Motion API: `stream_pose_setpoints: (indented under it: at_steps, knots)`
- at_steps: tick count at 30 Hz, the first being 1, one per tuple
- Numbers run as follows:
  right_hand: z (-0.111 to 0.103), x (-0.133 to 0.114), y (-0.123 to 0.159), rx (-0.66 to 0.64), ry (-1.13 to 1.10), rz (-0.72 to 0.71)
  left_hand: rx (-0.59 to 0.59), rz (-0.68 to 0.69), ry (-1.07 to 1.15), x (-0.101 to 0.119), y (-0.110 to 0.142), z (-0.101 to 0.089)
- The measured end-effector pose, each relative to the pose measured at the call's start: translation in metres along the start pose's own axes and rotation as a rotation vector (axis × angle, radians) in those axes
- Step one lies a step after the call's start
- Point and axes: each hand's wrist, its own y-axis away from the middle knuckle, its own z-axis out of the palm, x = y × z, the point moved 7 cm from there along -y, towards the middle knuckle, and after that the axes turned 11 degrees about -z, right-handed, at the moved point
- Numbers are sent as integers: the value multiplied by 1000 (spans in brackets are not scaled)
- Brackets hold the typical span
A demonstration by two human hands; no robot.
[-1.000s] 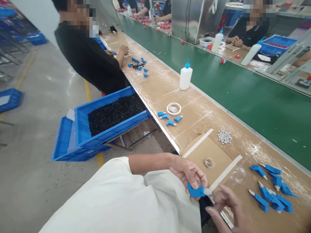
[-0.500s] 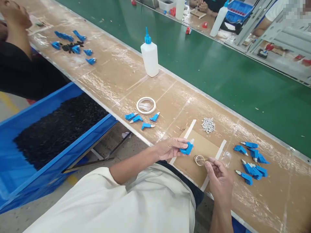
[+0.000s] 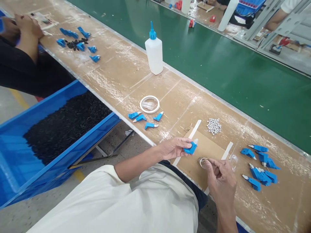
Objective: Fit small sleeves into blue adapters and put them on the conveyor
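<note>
Partly, the left hand (image 3: pixel 173 148) hides its pinched blue piece (image 3: pixel 190 148); grip unclear in the right hand (image 3: pixel 223 179).

One camera sat on the head of the person (image 3: pixel 126 200); it looked forward and down; the left hand (image 3: pixel 173 148) and right hand (image 3: pixel 223 179) were near it; the table (image 3: pixel 116 76) slanted across; the green belt (image 3: pixel 218 71) lay farther off.

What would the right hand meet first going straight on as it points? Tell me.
Probably the small round container, just ahead of the right hand; depth is unclear, so the hand might pass over it.
</note>
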Motion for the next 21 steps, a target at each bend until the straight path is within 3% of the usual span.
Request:
stream_pose_setpoints:
  at_steps: [9, 16, 21]
  knots:
    - [8, 11, -7, -21, -44, 183, -23, 20, 19, 1, -2, -1]
    - [9, 5, -11, 5, -52, 122, -29, 2, 44, 2, 0, 0]
    - [-1, 1, -8, -18, -67, -4, 9, 9, 52, 1, 1, -5]
